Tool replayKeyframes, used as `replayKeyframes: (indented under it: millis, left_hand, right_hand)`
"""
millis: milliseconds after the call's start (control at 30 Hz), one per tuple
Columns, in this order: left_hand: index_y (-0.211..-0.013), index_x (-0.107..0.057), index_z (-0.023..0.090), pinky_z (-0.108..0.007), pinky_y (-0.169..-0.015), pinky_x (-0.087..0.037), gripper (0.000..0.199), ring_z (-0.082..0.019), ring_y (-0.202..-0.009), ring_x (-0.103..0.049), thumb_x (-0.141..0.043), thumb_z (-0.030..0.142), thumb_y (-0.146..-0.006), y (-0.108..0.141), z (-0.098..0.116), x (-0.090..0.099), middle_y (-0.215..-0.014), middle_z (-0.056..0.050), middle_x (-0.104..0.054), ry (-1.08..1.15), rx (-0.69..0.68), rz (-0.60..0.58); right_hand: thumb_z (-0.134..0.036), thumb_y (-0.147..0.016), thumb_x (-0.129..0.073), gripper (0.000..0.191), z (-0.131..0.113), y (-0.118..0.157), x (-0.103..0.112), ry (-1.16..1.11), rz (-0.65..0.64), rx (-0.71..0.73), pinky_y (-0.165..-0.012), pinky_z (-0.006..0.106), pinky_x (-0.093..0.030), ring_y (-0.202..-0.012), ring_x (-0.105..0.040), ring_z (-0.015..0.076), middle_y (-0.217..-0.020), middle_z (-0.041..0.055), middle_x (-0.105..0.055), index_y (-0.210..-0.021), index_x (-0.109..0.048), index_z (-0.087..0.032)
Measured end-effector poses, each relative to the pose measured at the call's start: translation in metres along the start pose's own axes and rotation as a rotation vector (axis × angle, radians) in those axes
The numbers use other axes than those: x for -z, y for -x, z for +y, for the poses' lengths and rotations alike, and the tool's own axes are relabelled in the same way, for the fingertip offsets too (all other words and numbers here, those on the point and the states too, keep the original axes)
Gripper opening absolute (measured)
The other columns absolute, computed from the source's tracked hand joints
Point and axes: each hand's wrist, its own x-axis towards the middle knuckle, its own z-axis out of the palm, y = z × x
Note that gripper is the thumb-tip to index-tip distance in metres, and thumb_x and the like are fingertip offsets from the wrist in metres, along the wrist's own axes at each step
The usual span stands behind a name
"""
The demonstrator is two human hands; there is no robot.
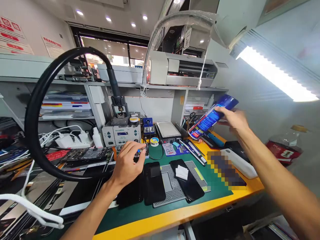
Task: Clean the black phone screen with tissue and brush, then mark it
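Note:
In my right hand [236, 120] is a blue spray can [208, 118], tilted and held above the back right of the bench. My left hand [128, 161] is over the middle of the bench with fingers bent and thumb close to them; what they hold, if anything, is hidden. Small dark and blue parts show just behind its fingertips. Below and to the right, a black phone [154, 185] and a second black phone [191, 186] rest partly on a grey perforated mat [172, 196]. Folded white wipes [182, 173] lie on the second phone.
A soldering station [121, 133], solder spool [154, 142], hot plate [168, 130] and tweezers [193, 151] line the back. A black hose [30, 110] loops at left beside stacked phone parts. A white case [237, 162] lies right, under a bright lamp [272, 75].

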Motion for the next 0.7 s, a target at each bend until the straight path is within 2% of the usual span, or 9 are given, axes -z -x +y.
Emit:
replayKeyframes:
  millis: [67,167,300,400,567,700]
  left_hand:
    - [-0.101,-0.064,0.016,-0.037,-0.086,-0.049,0.015,-0.020,-0.092,-0.060,-0.056,0.013,-0.089,0.000,-0.006,0.003,-0.094,-0.007,-0.067,-0.021,0.037,0.056]
    - [-0.100,-0.065,0.016,-0.036,-0.084,-0.050,0.015,-0.020,-0.090,-0.061,-0.055,0.014,-0.089,0.002,-0.015,0.005,-0.092,-0.007,-0.067,-0.038,0.065,0.094]
    - [-0.100,-0.065,0.016,-0.037,-0.085,-0.050,0.015,-0.021,-0.089,-0.061,-0.056,0.015,-0.088,0.005,-0.021,0.005,-0.091,-0.007,-0.067,-0.045,0.069,0.101]
    - [-0.099,-0.065,0.017,-0.037,-0.085,-0.050,0.015,-0.020,-0.089,-0.061,-0.056,0.015,-0.088,0.007,-0.019,0.004,-0.091,-0.007,-0.067,-0.039,0.066,0.078]
    - [-0.099,-0.065,0.017,-0.038,-0.086,-0.049,0.015,-0.020,-0.089,-0.061,-0.056,0.016,-0.088,0.008,-0.016,0.001,-0.091,-0.006,-0.067,-0.048,0.079,0.065]
    - [-0.100,-0.065,0.019,-0.038,-0.086,-0.050,0.015,-0.021,-0.090,-0.061,-0.055,0.016,-0.088,0.009,-0.015,-0.001,-0.092,-0.006,-0.067,-0.059,0.090,0.052]
  right_hand:
    - [-0.030,-0.080,-0.075,0.027,-0.015,0.023,-0.027,-0.064,-0.142,0.027,-0.060,0.029,-0.059,-0.073,-0.069,0.0175,-0.091,0.0084,-0.072,-0.096,-0.067,-0.010]
    - [-0.033,-0.072,-0.080,0.033,-0.036,0.051,-0.063,-0.120,-0.291,0.099,-0.055,0.026,-0.058,-0.074,-0.069,0.0189,-0.092,0.0084,-0.072,-0.094,-0.069,-0.012]
    - [-0.040,-0.071,-0.078,0.037,-0.053,0.066,-0.088,-0.132,-0.387,0.190,-0.056,0.025,-0.057,-0.074,-0.068,0.0183,-0.092,0.0076,-0.073,-0.096,-0.068,-0.014]
    - [-0.043,-0.070,-0.077,0.040,-0.054,0.066,-0.098,-0.103,-0.418,0.218,-0.057,0.026,-0.056,-0.071,-0.067,0.0176,-0.091,0.0074,-0.073,-0.096,-0.066,-0.015]
    - [-0.048,-0.068,-0.077,0.047,-0.044,0.068,-0.124,-0.035,-0.464,0.244,-0.059,0.030,-0.054,-0.066,-0.065,0.0173,-0.086,0.0067,-0.072,-0.098,-0.063,-0.015]
    - [-0.050,-0.067,-0.075,0.047,-0.034,0.076,-0.146,0.023,-0.495,0.273,-0.066,0.032,-0.053,-0.071,-0.065,0.0189,-0.086,0.0063,-0.071,-0.096,-0.063,-0.016]
